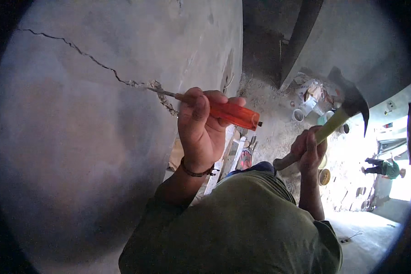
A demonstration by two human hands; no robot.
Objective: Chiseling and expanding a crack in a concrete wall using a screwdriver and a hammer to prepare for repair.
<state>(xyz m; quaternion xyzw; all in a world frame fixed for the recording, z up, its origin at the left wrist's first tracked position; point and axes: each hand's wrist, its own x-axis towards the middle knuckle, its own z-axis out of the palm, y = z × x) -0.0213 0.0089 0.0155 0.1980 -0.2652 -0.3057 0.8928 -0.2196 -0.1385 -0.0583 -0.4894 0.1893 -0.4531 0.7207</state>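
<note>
My left hand is closed round a screwdriver with a see-through orange-red handle. Its metal shaft points left, and the tip is at a chipped part of a long crack in the grey plastered wall. A wider, rough gouge runs down from the tip. In my right hand is a claw hammer with a yellowish handle and dark grip end. The hammer's dark head is raised to the right, apart from the screwdriver's butt end.
On the floor, littered with debris, stand a white bucket and a yellowish container. Boxes and rubbish lie farther back. Another person in a green top is at the far right, near a bright opening.
</note>
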